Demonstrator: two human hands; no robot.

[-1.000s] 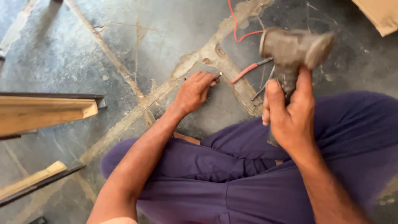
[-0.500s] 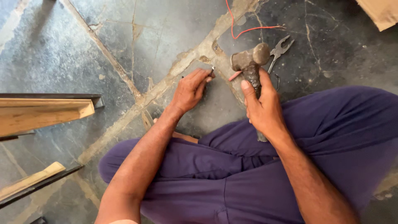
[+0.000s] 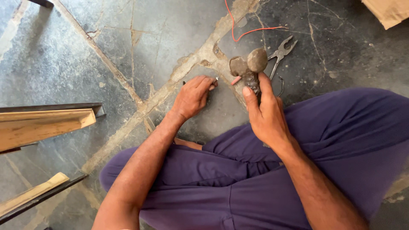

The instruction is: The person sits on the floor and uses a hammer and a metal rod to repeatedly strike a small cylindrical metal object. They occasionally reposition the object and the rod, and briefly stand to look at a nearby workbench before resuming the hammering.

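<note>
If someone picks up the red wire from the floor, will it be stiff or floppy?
The red wire is probably floppy: it is thin and lies in loose curves on the stone floor. It likely weighs little and would drag rather than roll when pushed.

1. A rough workshop floor, likely a small carpentry or repair spot: the person sits cross-legged and works on the ground.
2. The stone floor (image 3: pixel 85 55) is dark, cracked and patched with pale mortar seams.
3. Hand tools lie about: pliers (image 3: pixel 281 53) and a red wire (image 3: pixel 251 30).
4. Lengths of wooden moulding (image 3: pixel 42 127) lie at the left, with a cardboard piece (image 3: pixel 390 10) in the far corner.
</note>
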